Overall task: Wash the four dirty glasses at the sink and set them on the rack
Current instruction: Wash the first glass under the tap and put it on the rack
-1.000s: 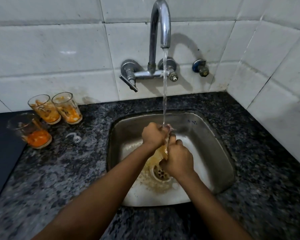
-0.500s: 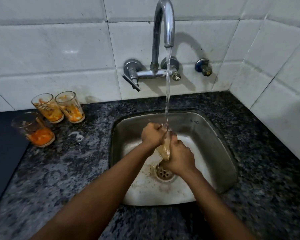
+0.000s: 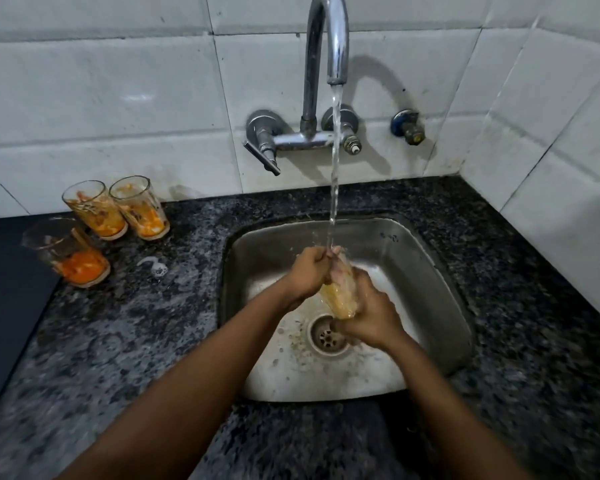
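A dirty glass [image 3: 340,296] with yellowish residue is tilted over the steel sink [image 3: 430,271], under the running tap [image 3: 326,64]. My right hand [image 3: 371,317] grips its lower part from the right. My left hand [image 3: 309,271] is closed at its rim, with fingers at or inside the mouth where the water lands. Three more dirty glasses with orange residue stand on the counter at left: one [image 3: 94,209] and another [image 3: 140,207] by the wall, the third [image 3: 66,251] nearer me. No rack is in view.
A dark speckled granite counter [image 3: 118,341] surrounds the sink. A dark flat surface [image 3: 7,306] lies at the far left. White tiled walls close the back and right. A small blob of foam [image 3: 155,266] sits on the counter. The drain [image 3: 328,336] lies below my hands.
The orange water that spread around the drain has mostly run off. My hands have stayed on the glass under the stream, with the glass tilted slightly differently.
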